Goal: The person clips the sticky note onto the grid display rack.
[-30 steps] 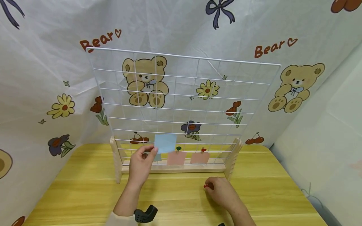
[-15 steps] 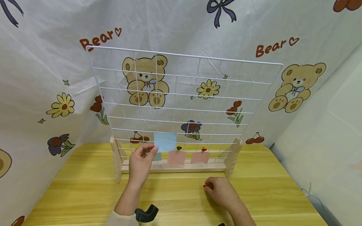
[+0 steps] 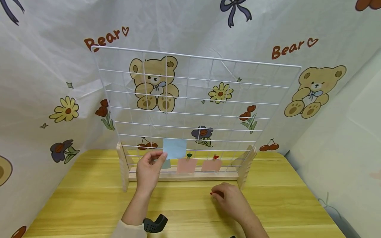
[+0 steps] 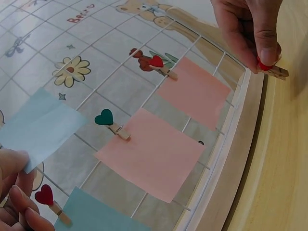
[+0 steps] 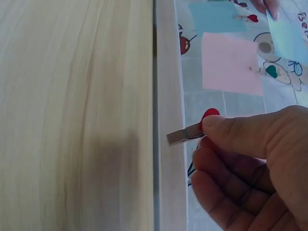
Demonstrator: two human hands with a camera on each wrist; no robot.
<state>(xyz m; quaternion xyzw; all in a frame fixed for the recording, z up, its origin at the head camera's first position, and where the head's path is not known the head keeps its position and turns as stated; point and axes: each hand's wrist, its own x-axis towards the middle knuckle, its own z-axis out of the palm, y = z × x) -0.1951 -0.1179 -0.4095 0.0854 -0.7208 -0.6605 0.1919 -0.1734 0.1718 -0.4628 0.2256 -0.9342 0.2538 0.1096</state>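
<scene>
My left hand (image 3: 149,170) pinches a light blue paper note (image 3: 175,148) by its lower left corner, holding it up against the white wire grid (image 3: 190,96). Between thumb and fingers of my right hand (image 3: 233,201) is a small wooden clothespin (image 5: 185,134) with a red heart, over the table in front of the grid's base. Two pink notes hang low on the grid, one under a green-heart clothespin (image 4: 110,124), the other under a red-heart clothespin (image 4: 162,66). A teal note (image 4: 98,214) with another red-heart clothespin (image 4: 52,203) hangs beside them, partly behind my left hand in the head view.
Wooden feet (image 3: 247,167) and a wooden bar (image 3: 193,177) carry the grid on the yellow wood-grain table (image 3: 89,198). Behind it hangs a white cloth (image 3: 190,19) printed with bears and flowers. A black wrist device (image 3: 155,224) sits at my left wrist.
My right hand has shifted slightly up and left with the red-heart clothespin. The left hand and its blue note stay nearly in place; the head view tilts a little.
</scene>
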